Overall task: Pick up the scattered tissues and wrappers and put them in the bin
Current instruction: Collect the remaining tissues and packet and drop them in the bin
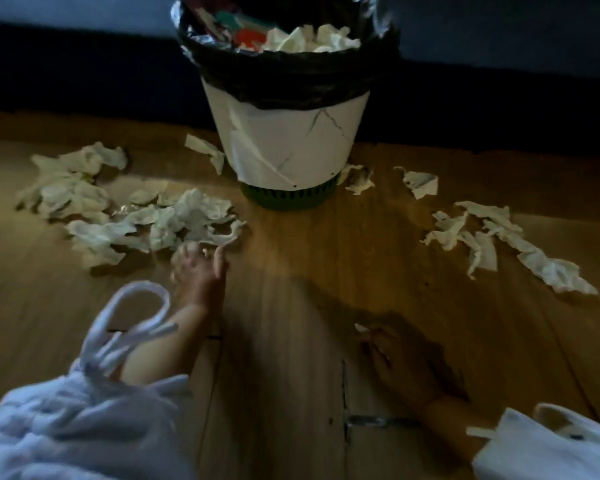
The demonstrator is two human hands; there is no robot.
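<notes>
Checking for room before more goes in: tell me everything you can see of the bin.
The bin stands upright on the wooden floor near a dark wall. Its tapered white body looks like a paper wrap with dark scuffs, above a green slotted base. A black liner folds over the rim. Inside, crumpled tissues and coloured wrappers reach about rim height; the frame cuts off the far rim. Loose tissues lie at its foot on both sides, seemingly touching it.
</notes>
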